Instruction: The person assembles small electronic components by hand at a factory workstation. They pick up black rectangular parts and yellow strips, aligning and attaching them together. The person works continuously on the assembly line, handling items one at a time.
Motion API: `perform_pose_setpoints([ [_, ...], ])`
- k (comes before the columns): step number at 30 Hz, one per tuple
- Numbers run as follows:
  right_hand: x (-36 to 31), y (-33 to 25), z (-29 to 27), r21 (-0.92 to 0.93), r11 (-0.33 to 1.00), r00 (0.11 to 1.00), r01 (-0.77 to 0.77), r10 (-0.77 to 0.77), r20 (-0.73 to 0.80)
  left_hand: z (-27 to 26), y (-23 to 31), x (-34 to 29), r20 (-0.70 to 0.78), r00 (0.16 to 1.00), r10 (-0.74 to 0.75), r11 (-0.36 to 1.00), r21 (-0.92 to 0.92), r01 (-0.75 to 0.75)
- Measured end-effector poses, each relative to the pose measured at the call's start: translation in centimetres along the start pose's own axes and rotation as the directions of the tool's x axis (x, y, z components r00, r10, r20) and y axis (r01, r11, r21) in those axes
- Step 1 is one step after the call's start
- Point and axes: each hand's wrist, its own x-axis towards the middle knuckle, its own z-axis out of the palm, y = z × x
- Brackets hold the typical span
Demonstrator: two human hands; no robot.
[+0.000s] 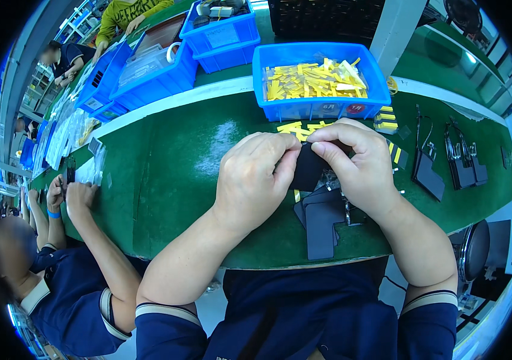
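Both hands come together over the green table, holding a flat black piece [309, 171] between them. My left hand [254, 171] pinches its upper left edge with thumb and forefinger. At the upper right edge, my right hand [361, 162] does the same, its thumb lying across the top. Whether a small strip sits between the fingertips cannot be made out. Just below the hands lies a loose stack of dark grey L-shaped flat pieces [320, 231], partly hidden by my right hand. Loose yellow strips [292, 128] lie behind the fingertips.
A blue bin [322, 111] of yellow strips stands beyond my hands. To the right lie black L-shaped parts with cables [429, 174] and another group of them [465, 168]. More blue bins [154, 84] line the back left. A co-worker's hands [75, 195] work at the left.
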Motion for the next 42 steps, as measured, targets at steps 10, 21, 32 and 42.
perform_pose_setpoints([
  [10, 0.1, -0.2, 0.0, -0.025, 0.990, 0.990, 0.140, -0.140, -0.023, -0.5, 0.4, 0.2, 0.086, 0.976, -0.199, 0.925, -0.311, 0.216],
  [21, 0.1, -0.6, -0.2, -0.052, 0.978, 0.979, 0.201, -0.203, -0.025, -1.0, 0.4, 0.1, 0.161, 0.960, -0.229, 0.883, -0.380, 0.275],
  [32, 0.0, -0.4, 0.0, -0.035, 0.967, 0.966, 0.253, -0.254, -0.034, -1.4, 0.3, 0.3, 0.135, 0.980, -0.143, 0.951, -0.257, 0.174],
  [42, -0.2, -0.5, 0.1, 0.281, 0.960, 0.989, -0.003, 0.045, -0.144, -1.8, 0.2, 0.4, 0.177, 0.894, -0.412, 0.719, -0.539, 0.439],
])
